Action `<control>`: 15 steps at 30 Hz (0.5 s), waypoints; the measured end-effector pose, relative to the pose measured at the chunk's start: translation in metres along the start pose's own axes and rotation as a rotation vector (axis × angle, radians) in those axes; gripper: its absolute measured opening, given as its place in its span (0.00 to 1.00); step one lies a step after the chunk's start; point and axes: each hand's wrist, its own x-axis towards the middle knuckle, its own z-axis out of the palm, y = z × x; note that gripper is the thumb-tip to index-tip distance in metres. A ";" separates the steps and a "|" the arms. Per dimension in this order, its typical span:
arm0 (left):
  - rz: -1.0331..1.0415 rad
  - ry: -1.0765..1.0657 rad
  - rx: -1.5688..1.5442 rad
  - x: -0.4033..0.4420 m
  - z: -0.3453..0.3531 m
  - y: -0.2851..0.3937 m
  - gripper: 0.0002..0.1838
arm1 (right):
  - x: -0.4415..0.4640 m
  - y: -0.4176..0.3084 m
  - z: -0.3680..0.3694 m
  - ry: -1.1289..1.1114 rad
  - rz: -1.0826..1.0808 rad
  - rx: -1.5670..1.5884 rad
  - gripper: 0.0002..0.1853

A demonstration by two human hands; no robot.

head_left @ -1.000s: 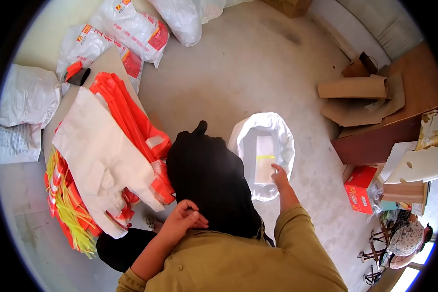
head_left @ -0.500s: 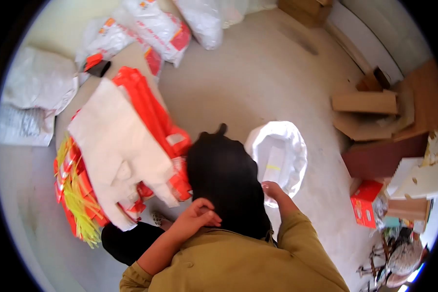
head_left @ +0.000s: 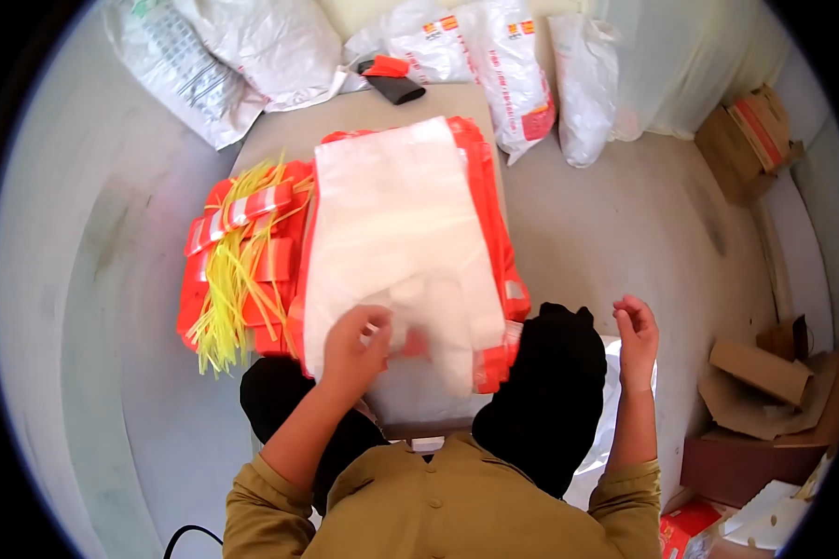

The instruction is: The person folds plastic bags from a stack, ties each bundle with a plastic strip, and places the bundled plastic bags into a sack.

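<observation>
A white plastic carrier bag lies flat on top of a stack of red plastic bags, its handle end toward me. My left hand is over the near left part of the white bag, fingers loosely curled and thumb apart, with no held thing visible. Whether it touches the plastic I cannot tell. Out to the right, beyond my knee, my right hand is raised with thumb and fingers apart and nothing in it. Beneath it shows part of a white-lined bin, mostly hidden by my leg and arm.
Left of the stack are folded red bundles with yellow plastic strips across them. A black and red object sits at the table's far end. Filled white sacks line the wall. Cardboard boxes stand at right.
My view has swung left to face the bag stack. My right hand has come up from beside the white-lined bin. My left hand has moved from my lap to over the white bag.
</observation>
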 end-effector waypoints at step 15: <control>0.305 0.116 0.469 0.068 -0.052 -0.042 0.30 | 0.012 -0.102 0.287 -0.804 -0.635 -0.660 0.26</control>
